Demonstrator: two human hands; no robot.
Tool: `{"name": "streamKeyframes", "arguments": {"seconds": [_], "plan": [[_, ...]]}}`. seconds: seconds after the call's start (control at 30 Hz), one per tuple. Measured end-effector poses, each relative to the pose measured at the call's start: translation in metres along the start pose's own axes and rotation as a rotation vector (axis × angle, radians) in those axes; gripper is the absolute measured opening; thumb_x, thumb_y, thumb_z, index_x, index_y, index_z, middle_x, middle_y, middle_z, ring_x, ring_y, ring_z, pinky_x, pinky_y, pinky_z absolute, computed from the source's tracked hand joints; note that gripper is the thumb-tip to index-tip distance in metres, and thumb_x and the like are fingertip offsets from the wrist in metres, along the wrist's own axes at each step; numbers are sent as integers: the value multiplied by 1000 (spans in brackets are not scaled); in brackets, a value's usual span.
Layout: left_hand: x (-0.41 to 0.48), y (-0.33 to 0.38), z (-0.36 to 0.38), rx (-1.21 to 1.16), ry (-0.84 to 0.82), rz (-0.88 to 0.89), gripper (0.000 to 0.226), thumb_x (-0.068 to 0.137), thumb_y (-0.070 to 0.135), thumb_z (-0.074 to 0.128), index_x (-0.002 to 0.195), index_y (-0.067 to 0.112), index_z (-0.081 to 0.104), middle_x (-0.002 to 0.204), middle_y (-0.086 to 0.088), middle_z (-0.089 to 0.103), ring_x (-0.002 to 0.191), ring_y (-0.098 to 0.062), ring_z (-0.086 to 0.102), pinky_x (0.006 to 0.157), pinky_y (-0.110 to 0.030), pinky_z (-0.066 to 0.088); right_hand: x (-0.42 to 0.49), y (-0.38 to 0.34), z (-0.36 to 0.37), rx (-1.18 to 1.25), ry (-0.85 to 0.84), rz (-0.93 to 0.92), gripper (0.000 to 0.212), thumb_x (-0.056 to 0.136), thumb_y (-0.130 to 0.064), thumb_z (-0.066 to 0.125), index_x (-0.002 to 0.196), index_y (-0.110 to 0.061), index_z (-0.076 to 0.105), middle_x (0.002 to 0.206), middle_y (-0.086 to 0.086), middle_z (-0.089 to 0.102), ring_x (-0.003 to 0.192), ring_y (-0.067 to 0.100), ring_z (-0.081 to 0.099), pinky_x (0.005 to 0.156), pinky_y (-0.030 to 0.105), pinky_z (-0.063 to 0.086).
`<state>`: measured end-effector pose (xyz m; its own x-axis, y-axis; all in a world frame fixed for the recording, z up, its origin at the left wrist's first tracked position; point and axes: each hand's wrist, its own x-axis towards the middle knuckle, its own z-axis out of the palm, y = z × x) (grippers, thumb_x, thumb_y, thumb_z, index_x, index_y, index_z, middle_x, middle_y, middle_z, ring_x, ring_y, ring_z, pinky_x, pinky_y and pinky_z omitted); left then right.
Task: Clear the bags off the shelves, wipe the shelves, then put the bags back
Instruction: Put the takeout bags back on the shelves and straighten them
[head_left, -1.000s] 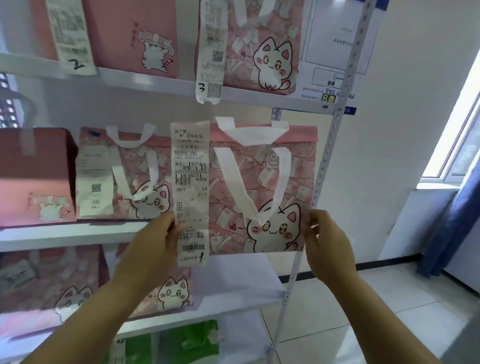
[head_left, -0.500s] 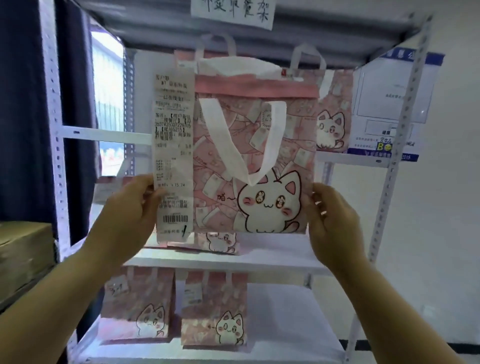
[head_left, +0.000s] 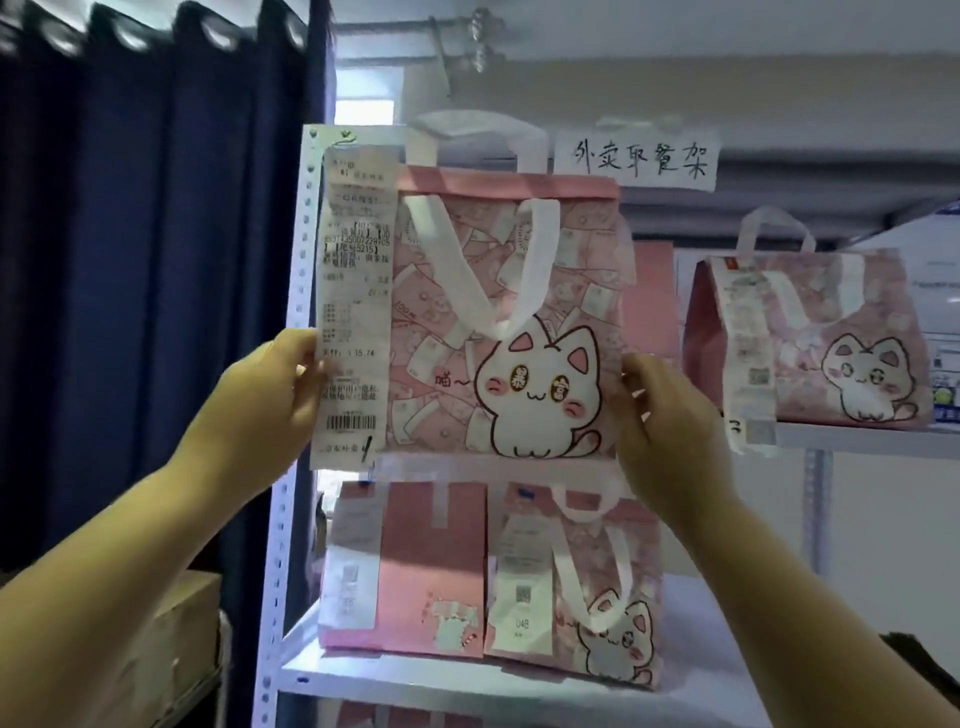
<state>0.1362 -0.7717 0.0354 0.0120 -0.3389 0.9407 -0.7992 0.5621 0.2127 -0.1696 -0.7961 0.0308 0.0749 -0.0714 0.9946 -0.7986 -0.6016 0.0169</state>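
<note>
I hold a pink cat-print bag (head_left: 498, 322) with white handles and a long receipt up in front of the top shelf (head_left: 857, 439) of a white metal rack. My left hand (head_left: 270, 400) grips its lower left edge over the receipt. My right hand (head_left: 660, 415) grips its lower right edge. Another cat bag (head_left: 815, 338) stands on the top shelf at the right. On the shelf below (head_left: 415, 680) stand a plain pink bag (head_left: 410, 566) and a cat bag (head_left: 576, 587).
A dark blue curtain (head_left: 145, 260) hangs at the left beside the rack's perforated upright (head_left: 291, 467). A cardboard box (head_left: 176, 639) sits low at the left. A handwritten paper sign (head_left: 636, 158) is fixed above the top shelf. White wall lies at the right.
Both hands have raised the bag from the middle shelf level up to the top shelf. My view has swung upward and to the left, bringing the curtain in.
</note>
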Motion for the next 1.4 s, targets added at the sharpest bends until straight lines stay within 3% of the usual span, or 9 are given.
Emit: {"name": "streamKeyframes", "arguments": {"seconds": [0.17, 0.37, 0.5, 0.67, 0.87, 1.1, 1.27, 1.33, 1.4], "plan": [[38, -63, -11, 13, 12, -2, 10, 95, 23, 43, 100, 28, 51, 86, 18, 57, 75, -4, 58, 53, -14, 44, 28, -22, 63, 10, -49, 30, 24, 96, -24, 48, 103, -5, 61, 87, 6, 66, 68, 16, 54, 54, 14, 33], [75, -126, 6, 70, -18, -16, 17, 95, 28, 46, 106, 18, 55, 93, -2, 66, 78, -20, 60, 68, -38, 49, 48, -24, 126, -22, -83, 120, 13, 94, -17, 50, 98, -8, 58, 86, 4, 62, 73, 24, 54, 57, 33, 42], [88, -146, 27, 74, -46, -30, 19, 95, 27, 47, 104, 14, 56, 90, -5, 65, 77, -23, 58, 66, -37, 44, 53, -11, 150, -82, -113, 161, 13, 94, -23, 50, 95, -12, 56, 80, -2, 55, 69, 20, 48, 57, 29, 33], [96, -164, 45, 143, -38, -32, 16, 93, 26, 50, 95, 10, 53, 82, -10, 62, 69, -26, 54, 62, -36, 40, 61, 3, 169, -110, -214, 175, 16, 94, -30, 49, 95, -15, 56, 84, 1, 63, 74, 24, 56, 63, 38, 49], [114, -175, 66, 184, 5, -88, 25, 92, 28, 55, 105, 7, 60, 92, -11, 67, 75, -23, 56, 67, -32, 42, 78, 16, 186, -183, -286, 181, 22, 92, -35, 52, 95, -15, 60, 88, 3, 68, 79, 26, 60, 67, 36, 49], [126, -185, 90, 386, -56, -109, 27, 92, 33, 51, 83, 11, 63, 69, -6, 64, 63, -26, 57, 56, -32, 46, 89, 29, 202, -302, -387, 236, 28, 91, -41, 50, 99, -17, 63, 95, 4, 68, 87, 28, 60, 76, 40, 51], [126, -185, 95, 500, -62, -64, 40, 91, 31, 54, 58, 9, 49, 57, -9, 55, 56, -32, 51, 52, -32, 41, 89, 33, 210, -372, -362, 233, 34, 92, -38, 49, 118, -18, 58, 98, 8, 67, 89, 31, 60, 74, 41, 52], [125, -184, 96, 499, -70, -77, 39, 91, 30, 55, 59, 8, 50, 59, -12, 56, 57, -34, 52, 54, -36, 47, 89, 33, 211, -388, -367, 236, 38, 92, -38, 49, 124, -19, 54, 98, 8, 67, 90, 31, 60, 75, 42, 52], [123, -183, 97, 483, -57, -84, 32, 91, 30, 56, 70, 6, 59, 67, -14, 61, 63, -34, 54, 59, -38, 49, 88, 33, 209, -368, -357, 241, 35, 91, -38, 51, 117, -17, 58, 96, 7, 67, 88, 30, 61, 74, 41, 52]]}}
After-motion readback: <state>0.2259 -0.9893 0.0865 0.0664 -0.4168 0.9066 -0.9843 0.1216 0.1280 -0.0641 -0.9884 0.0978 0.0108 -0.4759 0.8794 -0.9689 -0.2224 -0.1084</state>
